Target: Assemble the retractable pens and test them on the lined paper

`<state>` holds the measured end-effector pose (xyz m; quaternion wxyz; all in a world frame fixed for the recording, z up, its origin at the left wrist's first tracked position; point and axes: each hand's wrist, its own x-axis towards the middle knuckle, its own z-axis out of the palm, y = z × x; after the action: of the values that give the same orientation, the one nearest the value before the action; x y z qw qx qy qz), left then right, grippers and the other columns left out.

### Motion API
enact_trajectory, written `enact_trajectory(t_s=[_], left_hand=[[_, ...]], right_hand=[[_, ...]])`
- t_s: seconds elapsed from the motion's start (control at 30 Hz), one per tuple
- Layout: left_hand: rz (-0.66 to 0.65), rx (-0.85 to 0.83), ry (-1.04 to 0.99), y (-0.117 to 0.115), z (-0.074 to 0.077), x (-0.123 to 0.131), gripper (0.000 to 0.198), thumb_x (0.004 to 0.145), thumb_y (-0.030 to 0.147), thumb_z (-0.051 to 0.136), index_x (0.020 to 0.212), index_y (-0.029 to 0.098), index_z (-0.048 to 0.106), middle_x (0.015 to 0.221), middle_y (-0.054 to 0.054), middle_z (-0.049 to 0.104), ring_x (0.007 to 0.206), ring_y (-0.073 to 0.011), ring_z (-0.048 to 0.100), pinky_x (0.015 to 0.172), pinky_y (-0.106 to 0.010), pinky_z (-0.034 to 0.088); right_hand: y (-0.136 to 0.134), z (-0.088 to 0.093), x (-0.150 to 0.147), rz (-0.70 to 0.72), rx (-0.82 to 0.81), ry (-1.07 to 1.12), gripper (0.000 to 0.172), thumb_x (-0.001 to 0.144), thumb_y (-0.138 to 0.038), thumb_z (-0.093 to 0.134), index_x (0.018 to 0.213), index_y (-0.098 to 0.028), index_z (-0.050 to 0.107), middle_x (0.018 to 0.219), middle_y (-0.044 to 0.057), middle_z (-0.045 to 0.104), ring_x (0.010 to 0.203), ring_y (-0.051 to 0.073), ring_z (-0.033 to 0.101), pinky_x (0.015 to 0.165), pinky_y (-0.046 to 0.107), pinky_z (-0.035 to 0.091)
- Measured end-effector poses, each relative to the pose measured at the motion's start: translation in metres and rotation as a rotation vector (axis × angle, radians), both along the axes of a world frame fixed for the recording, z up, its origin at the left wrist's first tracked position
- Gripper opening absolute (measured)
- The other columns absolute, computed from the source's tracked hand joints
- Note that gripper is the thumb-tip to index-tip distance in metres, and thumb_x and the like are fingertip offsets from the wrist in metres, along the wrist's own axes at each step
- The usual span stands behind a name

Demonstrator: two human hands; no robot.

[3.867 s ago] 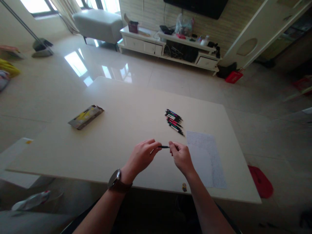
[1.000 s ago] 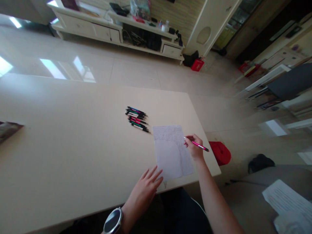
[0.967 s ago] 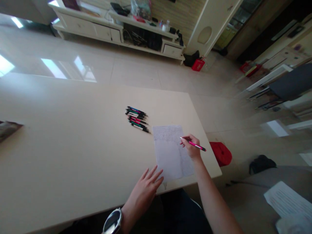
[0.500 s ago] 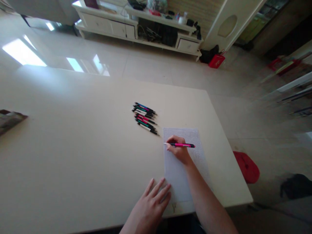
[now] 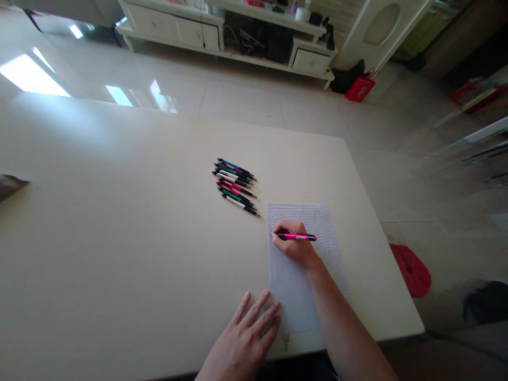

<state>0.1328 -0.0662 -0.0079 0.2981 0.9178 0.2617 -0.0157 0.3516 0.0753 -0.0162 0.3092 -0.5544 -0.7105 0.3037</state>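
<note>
Slim multicoloured pens [image 5: 236, 187] at ten o'clock, left hand [image 5: 246, 338] at seven, fingers spread, right hand [image 5: 293, 247] at centre, clamped on pink-and-black pen [image 5: 299, 237], tip toward nine, long axis nine-to-three, over white handwritten paper [image 5: 293, 288], red rounded object [image 5: 411, 271] past three.

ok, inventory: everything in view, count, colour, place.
table: one, cream, centre
paper: count unclear, pale, under right hand
held pen: one, pink/black, in right hand
loose pens: several, mixed colours, left of paper
mark: one, brownish, table's near edge
partial object: one, greyish, left edge
cabinet: one, white, beyond table
small items: several, mixed, on cabinet
furniture: one, grey, top left
bag: one, red, floor beside cabinet
bundle: one, black, beside bag
stool: one, red, right of table
dark object: one, black, lower right
panel: one, white, top right
blurred items: several, mixed, right edge
left hand: one, bare, at paper's left edge
right hand: one, bare, over paper
</note>
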Motion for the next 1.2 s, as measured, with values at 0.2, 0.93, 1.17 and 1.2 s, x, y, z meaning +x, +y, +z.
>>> enact_trajectory(t_s=[0.2,0.93,1.17,1.2], left_hand=[[0.001,-0.026,0.021,0.001,0.004,0.001,0.061,0.091,0.01,0.043,0.15,0.023,0.037,0.161,0.0,0.028,0.151,-0.0256,0.016,0.12,-0.058,0.026],[0.012,-0.064,-0.028,0.001,0.001,0.006,0.051,0.095,0.022,0.046,0.146,0.021,0.043,0.16,-0.004,0.032,0.151,-0.0278,0.015,0.12,-0.06,0.023],[0.056,-0.169,-0.045,0.01,0.025,0.011,0.049,0.096,0.022,0.046,0.144,0.018,0.045,0.158,-0.01,0.036,0.15,-0.0315,0.02,0.119,-0.064,0.02],[0.056,-0.185,-0.043,0.011,0.03,0.011,0.048,0.096,0.022,0.045,0.143,0.017,0.046,0.157,-0.011,0.037,0.15,-0.0318,0.021,0.119,-0.064,0.019]], right_hand=[[0.0,0.0,-0.001,0.017,0.0,0.003,0.011,0.075,-0.015,0.062,0.064,-0.018,0.06,0.06,-0.003,0.06,0.057,0.01,0.052,0.058,0.024,0.036],[0.009,-0.004,0.003,-0.46,-0.081,0.783,0.061,0.085,-0.038,0.064,0.138,-0.033,0.033,0.067,-0.011,0.048,0.034,0.003,0.035,0.032,0.015,0.03],[0.011,0.002,0.0,-0.47,-0.114,0.515,0.049,0.084,-0.043,0.06,0.125,-0.025,0.041,0.063,-0.012,0.046,0.034,0.006,0.039,0.031,0.016,0.034],[0.013,0.01,-0.005,-0.453,-0.1,0.411,0.048,0.085,-0.044,0.058,0.126,-0.023,0.042,0.066,-0.011,0.05,0.036,0.007,0.042,0.033,0.017,0.036]])
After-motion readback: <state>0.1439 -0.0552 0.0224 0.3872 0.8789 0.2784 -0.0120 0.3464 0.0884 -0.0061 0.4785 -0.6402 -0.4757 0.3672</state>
